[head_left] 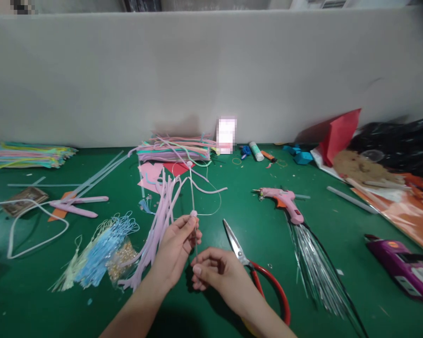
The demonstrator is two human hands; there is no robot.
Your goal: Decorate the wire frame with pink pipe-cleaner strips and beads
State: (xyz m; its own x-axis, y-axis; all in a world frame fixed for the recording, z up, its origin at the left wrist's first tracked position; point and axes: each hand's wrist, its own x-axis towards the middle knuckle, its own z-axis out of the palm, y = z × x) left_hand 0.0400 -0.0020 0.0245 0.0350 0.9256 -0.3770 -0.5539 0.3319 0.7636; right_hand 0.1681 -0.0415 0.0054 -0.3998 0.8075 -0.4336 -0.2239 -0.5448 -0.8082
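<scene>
A thin wire stem (pixel 196 246) with a small pink knob (pixel 193 214) at its top stands between my hands. My left hand (pixel 178 246) pinches it just under the knob, thumb against fingers. Lower down, my right hand (pixel 216 272) pinches the stem near its bottom end. Beyond the knob lies another pale stem (pixel 192 188) with a pink tip. Strips of lilac pipe cleaner (pixel 161 216) lie in a bunch left of my left hand. Red-handled scissors (pixel 238 244) rest partly under my right forearm, blades apart.
A pink glue gun (pixel 280 197) lies right, above a bundle of wires (pixel 315 263). Tassels (pixel 102 256) and a bag of gold beads (pixel 121 260) lie left. Pipe cleaner bundles (pixel 176 149) sit against the grey partition (pixel 127 80). A purple device (pixel 403 265) lies far right.
</scene>
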